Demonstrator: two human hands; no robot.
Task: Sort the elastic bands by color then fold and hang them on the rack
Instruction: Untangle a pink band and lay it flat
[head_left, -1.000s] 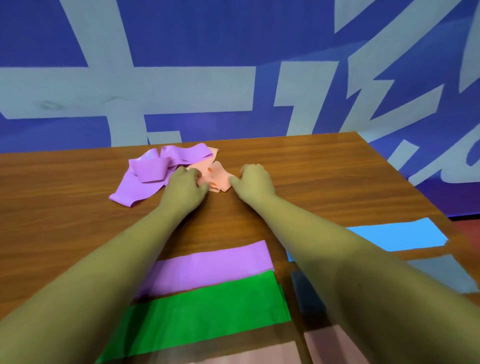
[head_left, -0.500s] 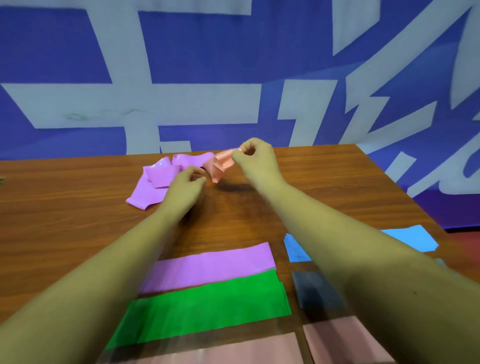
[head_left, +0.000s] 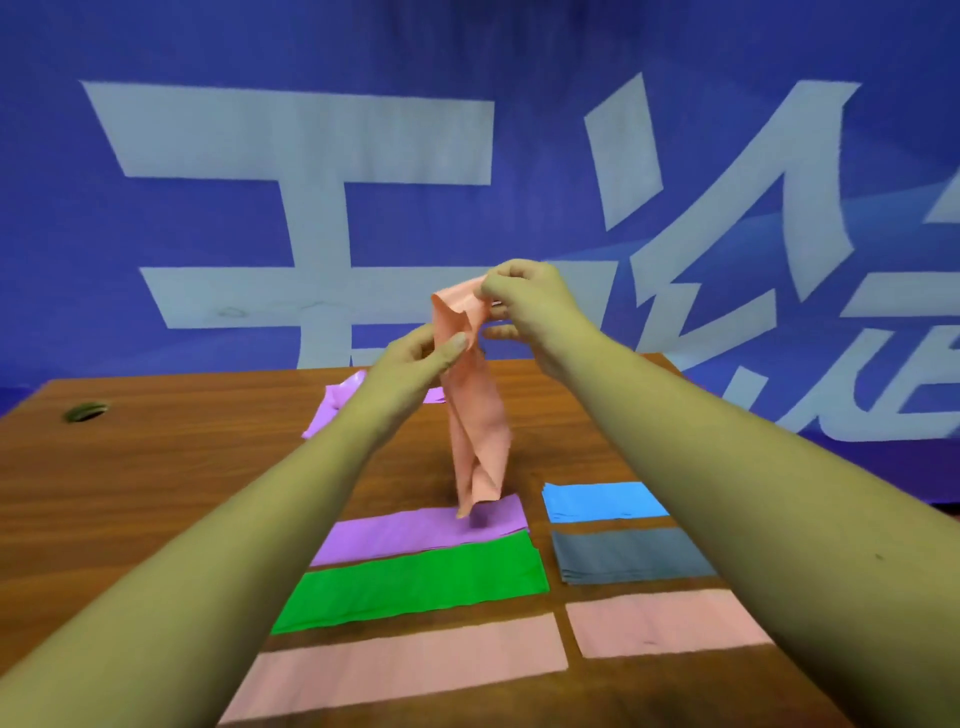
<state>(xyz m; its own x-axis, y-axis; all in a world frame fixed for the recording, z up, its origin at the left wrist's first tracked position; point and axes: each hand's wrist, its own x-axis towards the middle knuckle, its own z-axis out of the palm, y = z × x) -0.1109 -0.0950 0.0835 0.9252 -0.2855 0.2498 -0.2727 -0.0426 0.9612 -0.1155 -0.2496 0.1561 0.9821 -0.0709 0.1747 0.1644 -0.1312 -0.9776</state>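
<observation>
Up in the air above the middle of the tabletop (head_left: 156, 493)! Pinching the salmon band (head_left: 475, 415) with the left hand (head_left: 410, 364), thumb pressed flat on one edge, fingers curled behind; gripping the top fold with the right hand (head_left: 530, 301), fingertips bunched round the rubber. Looks like shaking it open to find the ends before sorting. Best done by sliding the left pinch down along one edge while holding the top firm on the right; drawing apart gently, no snapping; letting the twist drop out under its own weight. Then laying it flat toward the near edge, likely by the pale pink strip (head_left: 405, 670), closest in shade by eye. Worth lifting clear of the purple strip (head_left: 421, 532) first: dangling tip brushing it or just above, cannot tell which.

Now the band itself: thin, matte, salmon-orange, hanging limp, twisted lengthwise, doubled over at the top, creased near the bottom. Bound to cling and curl. Laid out flat below, left to right: purple, green strip (head_left: 415, 582) and pale pink, then blue stack (head_left: 602, 501), grey stack (head_left: 628, 553), pink stack (head_left: 665, 621) nearer the right edge. Back by the far edge, crumpled purple band (head_left: 337, 410) unsorted. No rack in view.
</observation>
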